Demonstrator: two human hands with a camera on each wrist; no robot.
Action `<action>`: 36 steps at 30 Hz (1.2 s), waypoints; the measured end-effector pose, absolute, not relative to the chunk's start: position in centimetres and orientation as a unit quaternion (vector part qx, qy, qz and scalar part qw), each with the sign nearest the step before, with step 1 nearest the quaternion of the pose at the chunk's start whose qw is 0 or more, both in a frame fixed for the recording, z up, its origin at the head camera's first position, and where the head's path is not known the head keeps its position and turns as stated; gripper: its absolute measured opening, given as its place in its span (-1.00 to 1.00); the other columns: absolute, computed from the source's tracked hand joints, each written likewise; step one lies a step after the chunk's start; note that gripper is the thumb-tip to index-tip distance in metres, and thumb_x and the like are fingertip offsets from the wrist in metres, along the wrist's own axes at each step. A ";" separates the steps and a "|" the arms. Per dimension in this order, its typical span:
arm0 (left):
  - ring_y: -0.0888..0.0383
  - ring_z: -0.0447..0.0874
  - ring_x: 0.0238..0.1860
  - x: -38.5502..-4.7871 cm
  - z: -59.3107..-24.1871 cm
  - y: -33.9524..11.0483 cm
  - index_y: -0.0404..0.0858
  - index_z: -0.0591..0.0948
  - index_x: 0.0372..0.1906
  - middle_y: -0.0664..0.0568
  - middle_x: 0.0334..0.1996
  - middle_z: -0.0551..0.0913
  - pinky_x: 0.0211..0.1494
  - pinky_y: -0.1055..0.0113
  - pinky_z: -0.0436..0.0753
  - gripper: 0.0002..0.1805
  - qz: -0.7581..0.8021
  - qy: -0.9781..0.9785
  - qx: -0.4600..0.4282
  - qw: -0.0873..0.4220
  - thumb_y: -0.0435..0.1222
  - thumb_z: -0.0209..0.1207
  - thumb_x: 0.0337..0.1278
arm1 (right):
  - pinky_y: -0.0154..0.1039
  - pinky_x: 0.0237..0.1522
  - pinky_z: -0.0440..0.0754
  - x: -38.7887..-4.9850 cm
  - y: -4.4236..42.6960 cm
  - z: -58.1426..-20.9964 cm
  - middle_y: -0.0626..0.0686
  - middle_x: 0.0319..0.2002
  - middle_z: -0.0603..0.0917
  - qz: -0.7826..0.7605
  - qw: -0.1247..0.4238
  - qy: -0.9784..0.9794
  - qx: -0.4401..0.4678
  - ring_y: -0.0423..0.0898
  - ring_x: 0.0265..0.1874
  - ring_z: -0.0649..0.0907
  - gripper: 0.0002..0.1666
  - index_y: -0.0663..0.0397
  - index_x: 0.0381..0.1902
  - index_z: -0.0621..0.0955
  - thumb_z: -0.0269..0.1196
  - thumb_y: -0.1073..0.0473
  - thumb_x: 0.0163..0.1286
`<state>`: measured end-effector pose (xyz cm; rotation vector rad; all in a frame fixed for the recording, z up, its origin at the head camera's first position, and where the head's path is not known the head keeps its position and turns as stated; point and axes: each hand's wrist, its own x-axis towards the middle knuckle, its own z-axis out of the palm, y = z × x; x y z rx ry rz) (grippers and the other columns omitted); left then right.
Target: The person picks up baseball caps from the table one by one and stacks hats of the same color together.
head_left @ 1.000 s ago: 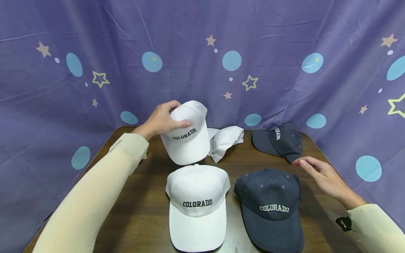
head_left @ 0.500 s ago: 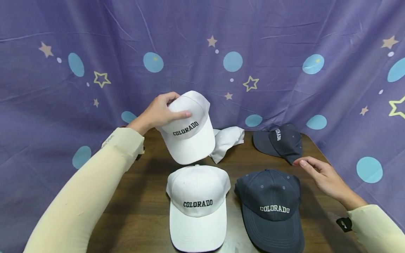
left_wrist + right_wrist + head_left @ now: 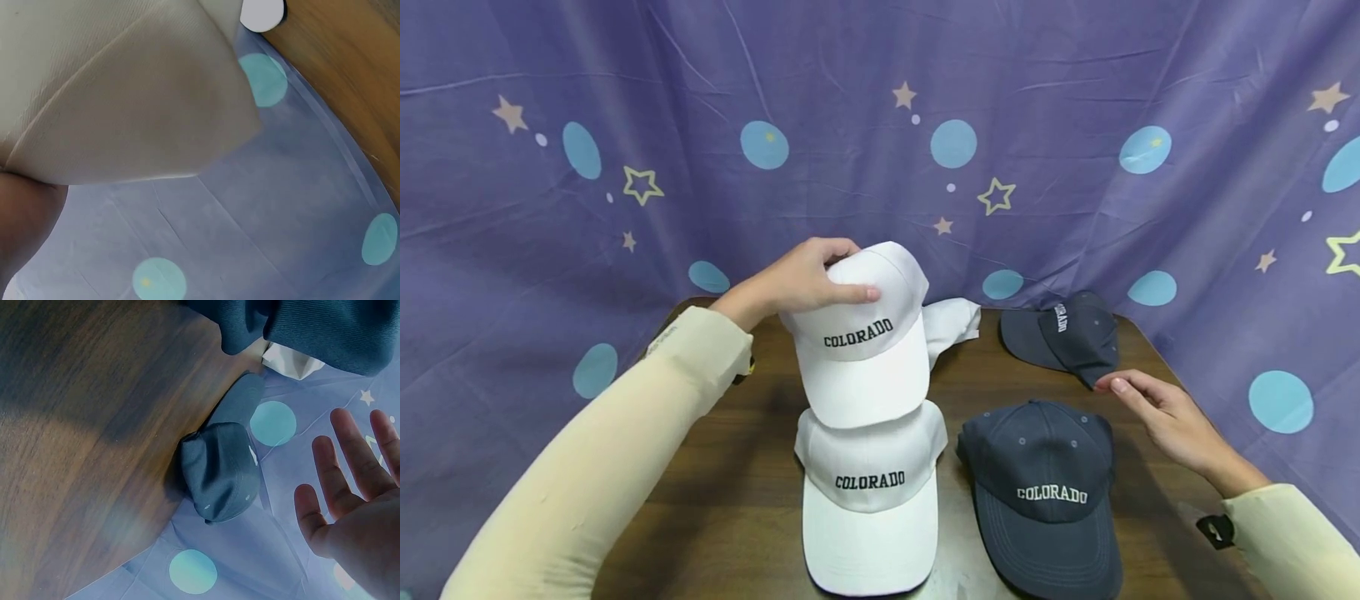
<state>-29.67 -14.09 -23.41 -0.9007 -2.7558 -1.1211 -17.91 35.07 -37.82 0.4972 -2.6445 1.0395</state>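
Observation:
My left hand (image 3: 812,279) grips the crown of a white baseball cap (image 3: 857,333) marked COLORADO, thumb across its front and other fingers mostly hidden behind. The held cap tilts, its brim covering the top of a second white cap (image 3: 868,492) on the table; whether they touch I cannot tell. In the left wrist view, part of the held white cap (image 3: 144,106) fills the upper left. My right hand (image 3: 1172,425) is held over the right side, fingers loose and holding nothing, nearest a navy cap (image 3: 1045,475) in front and another navy cap (image 3: 1067,333) behind.
A crumpled white cap (image 3: 951,325) lies at the back of the brown wooden table (image 3: 737,467), partly behind the held one. A purple curtain (image 3: 865,158) with stars and dots hangs around the table's back and sides.
My left hand lifted the white cap slightly, then brought it right, down and forward until it overlaps the front white cap. My right hand has stayed in place.

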 end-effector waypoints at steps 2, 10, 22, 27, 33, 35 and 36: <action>0.06 0.63 -0.26 -29.3 -23.5 -13.9 -0.10 0.68 -0.12 0.02 -0.28 0.70 -0.18 0.20 0.59 -0.60 -0.350 -0.889 -0.296 0.007 0.03 0.49 0.05 | -0.58 -0.02 0.43 -17.9 35.0 -37.9 0.06 0.00 0.73 0.356 0.129 -0.910 0.170 -0.47 0.04 0.57 -0.70 -0.01 0.10 0.68 0.02 0.15 0.68; 0.06 0.61 -0.22 -27.7 -23.8 -13.1 -0.06 0.67 -0.15 0.05 -0.27 0.68 -0.15 0.18 0.59 -0.61 -0.324 -0.891 -0.317 -0.034 0.08 0.47 0.06 | -0.58 -0.03 0.43 -17.9 34.9 -37.9 0.08 0.00 0.72 0.353 0.131 -0.911 0.170 -0.50 0.03 0.55 -0.69 0.00 0.09 0.67 0.01 0.15 0.68; 0.11 0.62 -0.27 -26.0 -25.7 -12.4 -0.04 0.65 -0.19 0.08 -0.29 0.65 -0.22 0.20 0.62 -0.64 -0.305 -0.881 -0.352 -0.078 0.09 0.44 0.10 | -0.57 -0.03 0.44 -17.9 34.8 -38.0 0.10 0.00 0.73 0.351 0.128 -0.912 0.170 -0.51 0.04 0.54 -0.68 0.00 0.10 0.67 0.00 0.14 0.68; 0.13 0.61 -0.26 -25.1 -25.6 -12.2 -0.03 0.66 -0.18 0.10 -0.29 0.66 -0.20 0.20 0.62 -0.63 -0.297 -0.884 -0.355 -0.067 0.10 0.45 0.07 | -0.56 -0.04 0.43 -17.9 34.8 -38.1 0.06 0.00 0.72 0.349 0.129 -0.913 0.168 -0.52 0.04 0.53 -0.69 -0.02 0.10 0.67 0.00 0.13 0.68; 0.14 0.62 -0.26 -24.1 -25.4 -12.2 0.00 0.64 -0.19 0.12 -0.28 0.66 -0.20 0.21 0.63 -0.63 -0.294 -0.886 -0.353 -0.062 0.10 0.47 0.04 | -0.56 -0.03 0.43 -17.8 34.8 -38.2 0.03 0.01 0.72 0.348 0.128 -0.913 0.167 -0.52 0.04 0.53 -0.69 -0.04 0.11 0.67 0.01 0.13 0.68; 0.14 0.62 -0.27 -23.8 -25.4 -12.1 0.00 0.64 -0.20 0.11 -0.30 0.66 -0.21 0.20 0.63 -0.63 -0.296 -0.883 -0.360 -0.060 0.09 0.48 0.03 | -0.56 -0.03 0.43 -17.8 34.8 -38.2 0.04 0.01 0.72 0.348 0.127 -0.914 0.168 -0.52 0.04 0.53 -0.69 -0.04 0.12 0.67 0.00 0.13 0.68; 0.14 0.61 -0.27 -23.6 -25.4 -12.1 0.00 0.63 -0.21 0.12 -0.30 0.66 -0.21 0.21 0.63 -0.63 -0.297 -0.881 -0.364 -0.058 0.08 0.49 0.03 | -0.56 -0.03 0.43 -17.9 34.8 -38.2 0.04 0.01 0.72 0.348 0.127 -0.914 0.168 -0.52 0.05 0.53 -0.69 -0.04 0.12 0.67 0.00 0.13 0.68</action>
